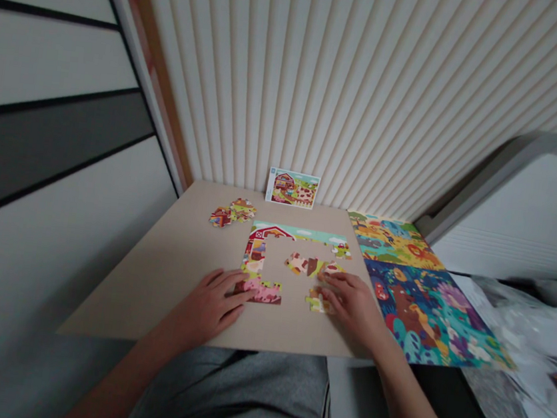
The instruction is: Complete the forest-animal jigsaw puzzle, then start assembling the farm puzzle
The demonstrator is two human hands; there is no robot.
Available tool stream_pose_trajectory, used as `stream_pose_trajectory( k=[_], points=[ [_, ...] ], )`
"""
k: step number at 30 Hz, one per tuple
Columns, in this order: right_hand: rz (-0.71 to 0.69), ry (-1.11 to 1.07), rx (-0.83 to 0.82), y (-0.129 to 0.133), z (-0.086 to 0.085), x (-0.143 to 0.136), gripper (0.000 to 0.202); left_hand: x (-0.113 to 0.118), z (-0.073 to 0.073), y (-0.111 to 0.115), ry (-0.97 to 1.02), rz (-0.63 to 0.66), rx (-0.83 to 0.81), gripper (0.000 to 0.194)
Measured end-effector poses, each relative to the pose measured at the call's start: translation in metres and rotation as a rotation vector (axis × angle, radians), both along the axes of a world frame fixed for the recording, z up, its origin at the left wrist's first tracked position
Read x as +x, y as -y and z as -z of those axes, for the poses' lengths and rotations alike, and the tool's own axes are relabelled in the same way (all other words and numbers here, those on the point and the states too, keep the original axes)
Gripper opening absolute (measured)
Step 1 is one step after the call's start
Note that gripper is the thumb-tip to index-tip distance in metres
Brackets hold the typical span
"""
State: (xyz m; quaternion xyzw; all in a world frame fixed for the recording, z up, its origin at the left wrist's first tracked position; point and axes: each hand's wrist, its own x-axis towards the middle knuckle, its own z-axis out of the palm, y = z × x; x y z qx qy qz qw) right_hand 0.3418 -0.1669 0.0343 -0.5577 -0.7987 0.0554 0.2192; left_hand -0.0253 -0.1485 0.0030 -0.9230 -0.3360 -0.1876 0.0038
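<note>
A partly assembled farm puzzle (265, 292) lies on the beige table (159, 283), with its top edge, left side and lower left corner joined. My left hand (212, 302) rests flat with fingers spread, its fingertips on the pink lower left corner. My right hand (353, 305) is over the right side, fingers bent, fingertips touching puzzle pieces there; whether it grips one is hidden. A joined strip with a cow (297, 263) lies inside the frame, apart from the left side. Below it sits a small green and white piece group (316, 302), partly under my right fingers.
Loose pieces (232, 212) are heaped at the back left. A picture card (292, 188) leans against the pleated curtain (294, 70). Two finished puzzles, a yellow one (395, 241) and a dark blue one (432, 314), lie at the right, near plastic bags (509, 306).
</note>
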Motion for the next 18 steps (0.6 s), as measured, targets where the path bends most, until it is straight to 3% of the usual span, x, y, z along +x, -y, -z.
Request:
stream_pose_trajectory(
  k=[8,14,18],
  points=[
    [0.111,0.173,0.035,-0.037,0.006,-0.036,0.031,0.001,-0.001,0.002,0.028,-0.001,-0.010,0.040],
    [0.189,0.173,0.009,-0.043,0.008,-0.037,0.026,0.001,-0.004,0.002,0.024,-0.002,-0.006,0.039],
    [0.218,0.146,-0.056,-0.052,0.009,-0.033,0.039,0.001,-0.005,0.003,-0.006,-0.006,-0.017,0.039]
  ],
)
